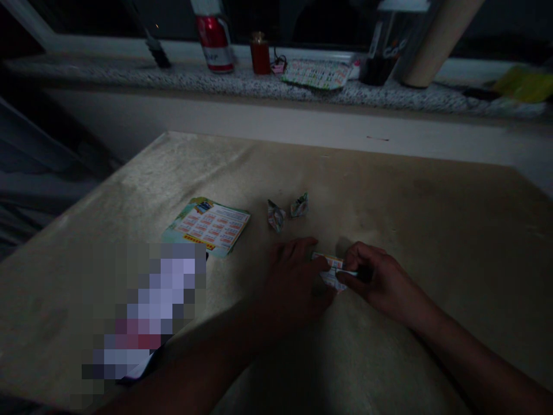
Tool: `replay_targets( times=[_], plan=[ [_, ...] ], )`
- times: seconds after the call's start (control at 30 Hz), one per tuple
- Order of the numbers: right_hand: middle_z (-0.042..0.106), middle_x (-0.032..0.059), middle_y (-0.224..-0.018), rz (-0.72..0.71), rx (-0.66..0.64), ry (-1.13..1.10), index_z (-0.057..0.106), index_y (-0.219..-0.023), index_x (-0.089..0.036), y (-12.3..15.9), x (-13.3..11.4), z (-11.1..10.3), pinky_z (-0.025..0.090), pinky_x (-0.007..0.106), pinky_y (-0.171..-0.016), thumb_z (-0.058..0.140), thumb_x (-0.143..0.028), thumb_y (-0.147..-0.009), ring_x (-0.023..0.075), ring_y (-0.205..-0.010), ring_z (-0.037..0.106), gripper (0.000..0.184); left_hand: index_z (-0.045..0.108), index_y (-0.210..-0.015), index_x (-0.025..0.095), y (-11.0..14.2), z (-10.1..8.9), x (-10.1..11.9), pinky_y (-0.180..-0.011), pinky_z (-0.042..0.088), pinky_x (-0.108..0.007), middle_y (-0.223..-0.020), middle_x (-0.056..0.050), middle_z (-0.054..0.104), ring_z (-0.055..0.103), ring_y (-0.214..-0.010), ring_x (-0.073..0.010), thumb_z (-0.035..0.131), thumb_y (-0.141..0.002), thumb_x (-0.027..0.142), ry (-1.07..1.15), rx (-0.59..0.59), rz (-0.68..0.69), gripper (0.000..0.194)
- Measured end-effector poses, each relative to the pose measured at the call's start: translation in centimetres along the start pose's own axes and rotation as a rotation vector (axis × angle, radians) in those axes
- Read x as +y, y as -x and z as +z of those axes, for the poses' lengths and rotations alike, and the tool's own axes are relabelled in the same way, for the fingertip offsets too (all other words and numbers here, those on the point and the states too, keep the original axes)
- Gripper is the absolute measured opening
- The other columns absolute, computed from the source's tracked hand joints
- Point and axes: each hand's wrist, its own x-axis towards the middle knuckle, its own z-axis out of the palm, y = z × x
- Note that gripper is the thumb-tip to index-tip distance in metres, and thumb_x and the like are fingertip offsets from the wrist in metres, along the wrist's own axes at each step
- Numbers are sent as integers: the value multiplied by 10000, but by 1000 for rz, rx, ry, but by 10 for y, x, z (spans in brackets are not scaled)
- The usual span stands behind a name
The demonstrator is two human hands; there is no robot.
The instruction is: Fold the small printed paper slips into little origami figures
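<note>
Both of my hands meet over a small folded piece of printed paper (332,271) on the beige table (432,230). My left hand (296,282) presses on the paper's left side with curled fingers. My right hand (371,276) pinches its right edge. Just beyond my hands lie two small folded paper shapes, one (275,217) on the left and another (299,205) on the right. A stack of printed calendar sheets (208,226) lies to the left of them.
A blurred-out object (147,311) lies at the table's near left. On the stone windowsill (129,74) behind stand a red can (215,36), a small red bottle (260,53), another printed sheet (317,74), a dark cup (382,52) and a cardboard tube (440,40). The room is dim.
</note>
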Motion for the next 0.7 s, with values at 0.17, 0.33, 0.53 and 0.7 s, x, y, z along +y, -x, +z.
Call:
replay_targets(
  times=[0.17, 0.33, 0.53, 0.7],
  plan=[
    [562, -20, -722, 4, 10, 5, 493, -780, -235, 0, -1, 1, 464, 267, -560, 687, -193, -837, 153, -626, 548, 207, 710, -1129, 291, -1, 0, 3, -1110, 308, -575, -1443, -98, 531, 472, -1333, -340, 769, -790, 389, 8, 7, -25, 358],
    [570, -21, -719, -2, 19, 49, 475, -785, -237, 0, -4, 0, 458, 265, -549, 676, -170, -826, 153, -619, 557, 216, 709, -1140, 298, -2, -1, 3, -1106, 310, -581, -1452, -97, 525, 478, -1324, -347, 787, -754, 368, 0, 7, -35, 400],
    [593, -11, -738, 48, 16, 56, 446, -784, -245, 0, -6, 1, 475, 288, -578, 665, -190, -826, 168, -639, 584, 230, 708, -1151, 300, -1, 1, 2, -1117, 307, -561, -1448, -86, 532, 467, -1340, -334, 781, -763, 362, 2, 19, -22, 400],
    [598, -11, -723, 81, 22, 67, 435, -780, -246, 1, -6, 3, 462, 288, -557, 660, -196, -818, 166, -604, 585, 233, 712, -1149, 287, -1, -2, 2, -1118, 307, -556, -1446, -99, 530, 472, -1336, -334, 777, -771, 361, 6, 7, -22, 390]
  ],
)
